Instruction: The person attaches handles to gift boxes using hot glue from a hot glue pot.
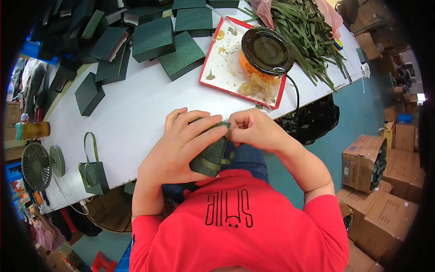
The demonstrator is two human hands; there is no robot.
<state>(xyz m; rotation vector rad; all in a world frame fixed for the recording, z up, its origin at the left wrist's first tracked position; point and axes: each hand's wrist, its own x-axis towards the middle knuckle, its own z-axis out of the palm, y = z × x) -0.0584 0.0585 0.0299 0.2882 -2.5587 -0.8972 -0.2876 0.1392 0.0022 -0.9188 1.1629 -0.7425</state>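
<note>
My left hand (183, 145) is wrapped over a small dark green textured box (209, 158), held close to my body at the table's front edge. A green ribbon (209, 167) runs across the lower part of the box. At the box's upper right corner, my right hand (253, 129) is closed in a pinch, its fingertips touching the edge. What lies between those fingertips is too small to make out. Part of the box is covered by my left fingers.
Dark green boxes (153, 38) are heaped at the back left. A round black-topped pot (267, 51) stands on a red-rimmed, stained tray (217, 68), its cable hanging over the edge. Green ribbons (301, 36) lie behind. At left are a ribbon-handled box (94, 176) and a fan (37, 167).
</note>
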